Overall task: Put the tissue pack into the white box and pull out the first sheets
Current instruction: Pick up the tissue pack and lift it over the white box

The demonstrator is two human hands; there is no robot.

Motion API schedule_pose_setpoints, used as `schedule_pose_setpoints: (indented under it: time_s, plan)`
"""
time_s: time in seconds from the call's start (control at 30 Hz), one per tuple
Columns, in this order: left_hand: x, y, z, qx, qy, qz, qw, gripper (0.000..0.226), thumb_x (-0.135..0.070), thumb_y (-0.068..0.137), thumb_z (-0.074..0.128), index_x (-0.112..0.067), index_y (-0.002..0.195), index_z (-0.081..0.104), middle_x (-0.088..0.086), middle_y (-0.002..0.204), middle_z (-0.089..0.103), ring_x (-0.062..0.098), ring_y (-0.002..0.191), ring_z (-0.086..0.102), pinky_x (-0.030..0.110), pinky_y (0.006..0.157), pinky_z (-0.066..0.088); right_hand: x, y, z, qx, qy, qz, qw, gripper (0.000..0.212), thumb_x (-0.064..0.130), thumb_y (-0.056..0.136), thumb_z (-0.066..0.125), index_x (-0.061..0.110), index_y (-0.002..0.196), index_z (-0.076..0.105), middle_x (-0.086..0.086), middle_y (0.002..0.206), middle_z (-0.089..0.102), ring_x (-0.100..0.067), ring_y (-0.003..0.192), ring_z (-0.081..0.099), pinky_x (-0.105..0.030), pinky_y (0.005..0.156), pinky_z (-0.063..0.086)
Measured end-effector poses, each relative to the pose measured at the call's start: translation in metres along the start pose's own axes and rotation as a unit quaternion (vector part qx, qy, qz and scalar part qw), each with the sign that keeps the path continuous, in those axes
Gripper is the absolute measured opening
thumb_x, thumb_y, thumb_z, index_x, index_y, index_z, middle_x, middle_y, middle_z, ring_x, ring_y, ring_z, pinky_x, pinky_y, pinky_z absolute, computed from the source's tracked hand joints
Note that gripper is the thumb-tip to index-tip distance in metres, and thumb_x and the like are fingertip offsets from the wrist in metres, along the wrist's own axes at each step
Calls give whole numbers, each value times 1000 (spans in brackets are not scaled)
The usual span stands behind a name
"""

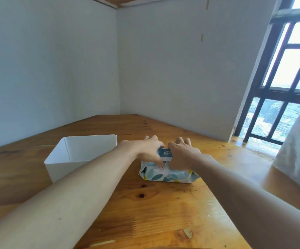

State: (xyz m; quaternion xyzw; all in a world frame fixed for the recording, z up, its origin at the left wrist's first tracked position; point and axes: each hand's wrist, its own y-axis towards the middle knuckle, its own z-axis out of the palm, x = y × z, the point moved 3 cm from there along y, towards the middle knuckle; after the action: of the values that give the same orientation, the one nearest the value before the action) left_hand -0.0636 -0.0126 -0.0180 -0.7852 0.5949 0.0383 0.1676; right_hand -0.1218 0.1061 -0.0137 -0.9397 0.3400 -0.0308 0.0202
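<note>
A: Pine table (163,212), knotty, walled at the far corner. Near half bare; window (280,97) off to the right.

B: Count?

A: One white box (81,155), open-topped, nothing seen in it. One pack (167,175), just right of the box, flat on the table, outside it. Two hands.

B: Pack's look?

A: White wrap, teal leaves, yellow dots; dark blue label (165,153) on top, near ends crimped.

B: Hands?

A: Left hand (145,150) curled over the top, fingertips pressed at the label's near edge. Right hand (183,155) likewise, fingers bent onto the label. Whether either pinches it, can't tell.
</note>
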Motion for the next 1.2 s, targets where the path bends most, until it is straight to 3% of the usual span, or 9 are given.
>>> schedule_pose_setpoints:
  time_s: [0.13, 0.3, 0.47, 0.6, 0.73, 0.8, 1.03, 1.2]
  plan:
    - [-2, -7, 0, -44, -55, 0, 998, 82, -53, 60, 72, -27, 135, 50, -3, 120, 41, 21, 117, 42, 53, 99, 45, 2, -3, -2, -36, 2, -18, 999, 49, 24, 80, 58, 16, 127, 45, -11, 122, 40, -30, 116, 34, -38, 75, 42]
    - [-8, -20, -12, -79, -123, 16, 989, 64, -34, 61, 78, -20, 121, 60, -1, 109, 55, 21, 99, 61, 43, 84, 57, 6, -9, -16, -73, -2, -13, 997, 45, 24, 80, 57, 14, 123, 48, -12, 121, 42, -31, 118, 36, -38, 74, 40]
    - [-5, -33, -31, -115, -184, 17, 976, 61, -21, 62, 82, -16, 119, 60, -2, 100, 64, 16, 91, 65, 40, 82, 59, 23, -11, -44, -111, -15, -14, 994, 41, 32, 78, 58, 12, 114, 54, -15, 121, 45, -34, 119, 37, -41, 88, 41]
    - [-9, -41, -52, -161, -270, 34, 948, 58, -9, 70, 81, -11, 122, 58, -2, 97, 63, 11, 85, 63, 32, 80, 55, 28, -18, -73, -166, -16, -24, 986, 45, 37, 77, 56, 10, 113, 55, -17, 120, 46, -35, 118, 37, -43, 89, 41]
    - [-12, -48, -73, -185, -284, 37, 940, 65, -24, 59, 82, -23, 118, 56, 6, 117, 55, 20, 101, 62, 37, 84, 59, 32, -19, -93, -231, 14, -19, 973, 47, 40, 75, 59, 9, 111, 54, -16, 116, 47, -33, 114, 38, -40, 81, 41]
    - [16, -74, -91, -234, -263, 15, 936, 59, -24, 61, 82, -29, 113, 56, 8, 124, 45, 24, 109, 57, 40, 89, 58, 71, -17, -105, -248, 29, -49, 967, 49, 40, 73, 61, 9, 111, 52, -16, 116, 46, -32, 114, 38, -40, 78, 42]
    - [38, -93, -104, -241, -204, -10, 949, 58, -15, 73, 76, -27, 126, 56, 8, 120, 34, 27, 119, 40, 36, 99, 48, 104, -12, -107, -253, 67, -55, 964, 53, 37, 72, 62, 9, 115, 51, -16, 117, 46, -33, 116, 37, -39, 76, 42]
    - [68, -123, -103, -249, -205, -46, 945, 68, -28, 53, 71, -29, 121, 60, 11, 124, 38, 29, 118, 43, 41, 102, 47, 145, -6, -103, -231, 92, -84, 965, 51, 36, 74, 64, 10, 116, 51, -15, 117, 46, -32, 116, 37, -37, 72, 40]
